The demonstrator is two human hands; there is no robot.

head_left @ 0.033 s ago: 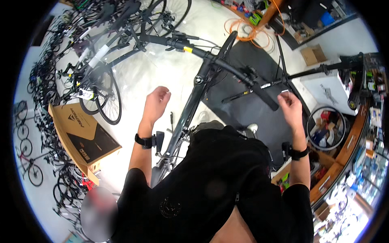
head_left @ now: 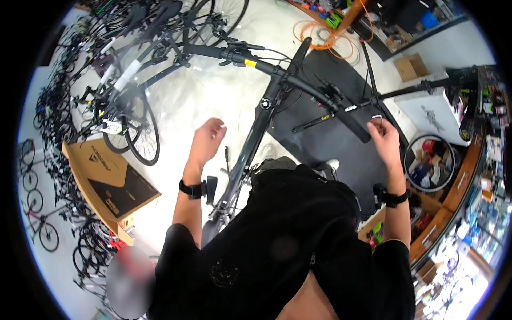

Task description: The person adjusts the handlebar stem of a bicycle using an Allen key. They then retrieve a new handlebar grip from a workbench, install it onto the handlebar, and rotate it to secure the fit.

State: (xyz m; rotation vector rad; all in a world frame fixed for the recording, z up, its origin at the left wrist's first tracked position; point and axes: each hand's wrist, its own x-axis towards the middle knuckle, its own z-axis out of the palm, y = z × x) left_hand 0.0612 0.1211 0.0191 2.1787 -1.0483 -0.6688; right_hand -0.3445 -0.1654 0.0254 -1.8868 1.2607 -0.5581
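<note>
Dark print marks the cardboard box (head_left: 114, 178) and white tag (head_left: 111, 127).

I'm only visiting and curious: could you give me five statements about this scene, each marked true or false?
1. The left hand grips the handlebar. False: it is apart from it.
2. The right hand is near a handlebar grip. True.
3. Each wrist wears a dark band. True.
4. The floor mat is white. False: it is black.
5. A cardboard box is at the left. True.

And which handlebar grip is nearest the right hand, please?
The lower grip in the picture, beside the right hand; the upper-left grip is well away.
</note>
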